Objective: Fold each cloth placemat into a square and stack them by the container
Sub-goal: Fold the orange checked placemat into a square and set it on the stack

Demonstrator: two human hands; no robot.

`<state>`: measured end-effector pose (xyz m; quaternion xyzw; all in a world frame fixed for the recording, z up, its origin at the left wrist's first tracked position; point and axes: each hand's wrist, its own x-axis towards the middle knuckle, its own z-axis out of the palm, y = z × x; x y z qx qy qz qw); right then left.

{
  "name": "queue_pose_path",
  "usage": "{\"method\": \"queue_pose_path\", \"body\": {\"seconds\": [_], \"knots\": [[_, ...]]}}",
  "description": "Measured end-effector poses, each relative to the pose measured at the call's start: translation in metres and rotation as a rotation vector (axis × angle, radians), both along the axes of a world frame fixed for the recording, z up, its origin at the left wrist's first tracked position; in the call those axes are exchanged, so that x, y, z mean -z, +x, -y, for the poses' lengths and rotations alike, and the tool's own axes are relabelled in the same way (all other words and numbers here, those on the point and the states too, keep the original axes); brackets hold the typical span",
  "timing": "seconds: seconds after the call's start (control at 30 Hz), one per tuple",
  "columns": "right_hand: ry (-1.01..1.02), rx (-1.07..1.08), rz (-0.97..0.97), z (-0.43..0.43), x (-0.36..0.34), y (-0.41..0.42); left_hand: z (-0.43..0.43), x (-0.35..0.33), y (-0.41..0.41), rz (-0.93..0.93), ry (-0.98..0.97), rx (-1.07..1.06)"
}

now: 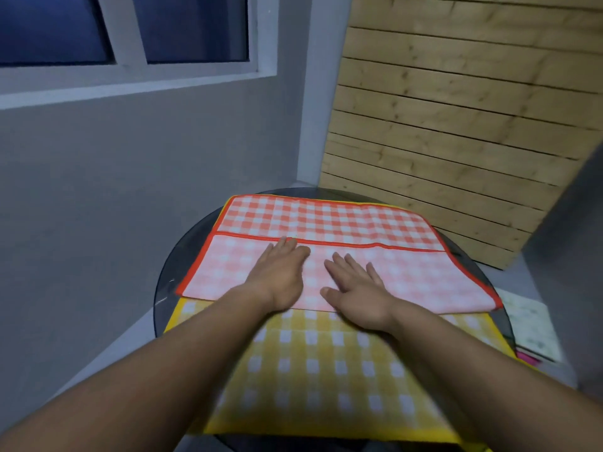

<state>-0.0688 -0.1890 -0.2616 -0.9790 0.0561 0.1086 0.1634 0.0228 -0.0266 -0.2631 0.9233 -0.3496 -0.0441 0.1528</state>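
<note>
At the left, the bare rim of the round dark glass bench [169,288] shows beside two gingham cloths. The yellow checked placemat [326,370] lies spread flat underneath, near the person, and seems to be waiting its turn. On it, farther out, lies the red checked placemat [424,282], its near part turned over toward the far side, so that the paler back faces up. Its red hem [342,243] runs across short of the far edge and leaves a strip of the brighter face [326,216] uncovered beyond it. The fold therefore looks uneven, or not yet brought to the edge.

The left hand [280,278] lies palm down on the turned-over layer, fingers straight, fingertips at the hem. The right hand [355,295] lies flat just beside it, fingers spread; the two hands are close but apart, and neither grips anything. Laid flat like this, they are most likely pressing the layer down and smoothing it so the crease holds. Judging by this, the first fold is in hand: the red cloth is a long rectangle, not yet a square, and nothing is stacked.

At the right, off the bench edge, sits a white patterned object [528,324] with something pink [530,358] at its near end. It is blurred, so whether it is the container, or holds anything, cannot be told.
</note>
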Motion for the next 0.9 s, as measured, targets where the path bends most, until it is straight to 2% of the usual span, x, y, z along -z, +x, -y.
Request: {"method": "queue_pose_path", "body": {"seconds": [0.1,0.23,0.43,0.57,0.7,0.8,0.9], "knots": [[0.014,-0.005,0.029,0.004,0.002,0.0,0.004,0.008,0.0,-0.011,0.066,-0.027],[-0.099,-0.059,0.094,0.02,0.01,-0.012,0.006,0.012,0.0,0.033,0.143,-0.026],[-0.143,0.138,0.031,0.112,0.007,-0.041,0.007,0.017,0.003,0.039,0.168,-0.021],[-0.157,0.166,0.043,0.129,0.009,-0.045,0.01,0.013,0.003,0.01,0.176,-0.032],[-0.17,0.266,0.23,0.13,-0.004,-0.023,0.024,0.0,0.005,0.084,0.159,-0.09],[-0.031,0.369,0.435,0.136,-0.012,0.002,0.035,0.0,0.004,0.188,0.114,-0.151],[0.143,0.408,0.54,0.145,-0.015,0.036,0.038,0.011,0.006,0.233,0.01,-0.195]]}}
